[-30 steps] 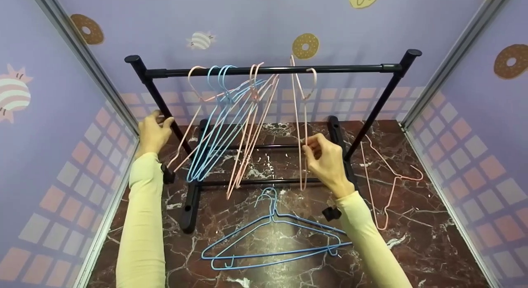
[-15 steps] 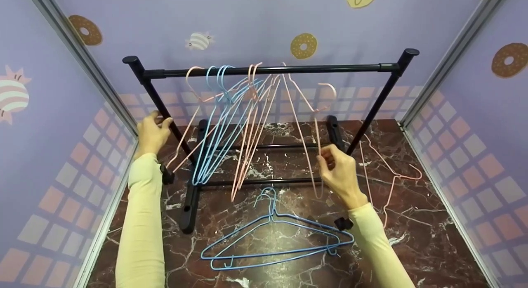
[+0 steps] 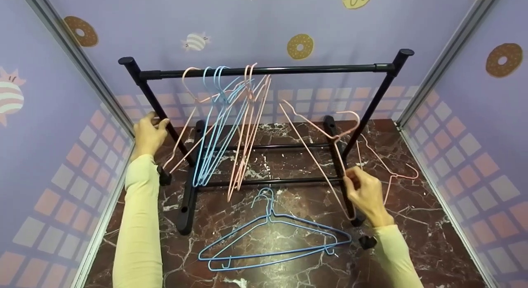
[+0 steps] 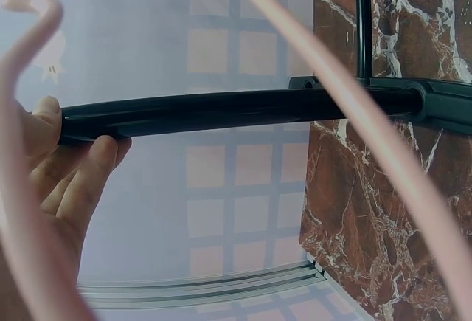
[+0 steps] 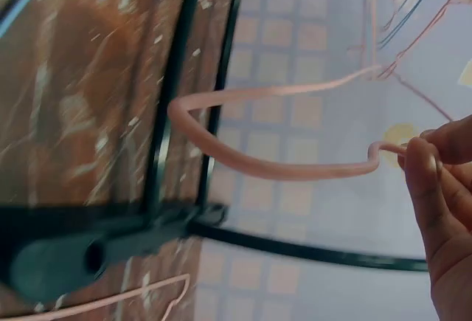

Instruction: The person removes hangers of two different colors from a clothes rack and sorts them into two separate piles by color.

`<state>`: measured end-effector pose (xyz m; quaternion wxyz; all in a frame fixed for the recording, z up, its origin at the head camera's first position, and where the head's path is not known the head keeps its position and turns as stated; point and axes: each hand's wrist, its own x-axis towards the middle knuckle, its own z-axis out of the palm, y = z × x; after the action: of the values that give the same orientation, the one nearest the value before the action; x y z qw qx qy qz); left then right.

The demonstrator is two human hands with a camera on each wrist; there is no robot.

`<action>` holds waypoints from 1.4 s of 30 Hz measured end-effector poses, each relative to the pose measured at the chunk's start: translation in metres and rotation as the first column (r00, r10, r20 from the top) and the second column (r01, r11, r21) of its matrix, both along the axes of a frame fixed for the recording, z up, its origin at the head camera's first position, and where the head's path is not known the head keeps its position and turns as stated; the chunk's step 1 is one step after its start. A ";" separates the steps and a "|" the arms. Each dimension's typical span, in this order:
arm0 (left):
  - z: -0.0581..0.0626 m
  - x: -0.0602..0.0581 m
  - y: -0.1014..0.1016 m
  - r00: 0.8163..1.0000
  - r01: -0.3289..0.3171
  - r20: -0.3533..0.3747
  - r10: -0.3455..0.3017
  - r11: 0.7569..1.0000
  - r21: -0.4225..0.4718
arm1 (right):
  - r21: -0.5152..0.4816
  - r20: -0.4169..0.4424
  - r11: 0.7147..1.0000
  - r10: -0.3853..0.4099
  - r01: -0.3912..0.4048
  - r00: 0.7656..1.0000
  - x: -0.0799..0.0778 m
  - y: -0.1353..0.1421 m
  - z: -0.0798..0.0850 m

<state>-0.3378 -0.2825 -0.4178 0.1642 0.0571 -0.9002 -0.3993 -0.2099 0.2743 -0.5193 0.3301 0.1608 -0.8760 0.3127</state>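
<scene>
Closed around the black left upright (image 3: 154, 102) with the left hand (image 3: 149, 135), thumb and fingers curled onto opposite sides of the tube. Pinching a pink hanger (image 3: 336, 138) between thumb and fingertips with the right hand (image 3: 365, 191), by the shoulder on the near side.

Held at the right of the scene, below the black rail (image 3: 313, 69) and free of it. Made of thin, smooth wire, with a curved hook toward the right upright (image 3: 377, 98) and slanting from the far left down to a near right corner. Seen in the right wrist view as a narrow, rounded loop.

On the rail, from left to right: one pink hanger at the far left (image 3: 198, 100), three light blue hangers (image 3: 222, 96), then two pink hangers (image 3: 248, 96) close together. Gathered on the left half, swung at angles, with lower wires crossing.

On the dark red marbled counter (image 3: 305, 275), near and just left of the right hand: overlapping blue hangers (image 3: 270, 216). Farther right, beyond the rack: another pink hanger (image 3: 395, 175), partly hidden behind the right hand.
</scene>
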 end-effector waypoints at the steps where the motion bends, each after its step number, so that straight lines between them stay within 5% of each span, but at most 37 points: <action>1: 0.000 0.000 0.000 1.000 0.000 0.001 0.000 1.000 0.000 | 0.002 0.003 1.000 -0.006 0.006 1.000 0.003 0.005 -0.003; 23: 0.000 0.002 0.000 1.000 -0.026 0.015 0.027 0.999 -0.046 | -0.116 -0.068 0.974 -0.204 0.195 0.977 0.069 0.119 -0.052; 31: 0.001 0.001 -0.002 0.998 -0.021 0.065 0.024 0.999 -0.036 | -0.275 0.014 0.912 -0.312 0.304 0.950 0.088 0.148 -0.067; 42: 0.003 0.000 0.000 0.997 -0.016 0.071 0.019 0.999 -0.045 | -0.404 0.201 0.804 -0.387 0.436 0.900 0.073 0.149 -0.074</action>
<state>-0.3381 -0.2823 -0.4145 0.1365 0.0754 -0.9136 -0.3755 -0.1365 0.4232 -0.5931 0.3694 -0.1289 -0.8131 0.4310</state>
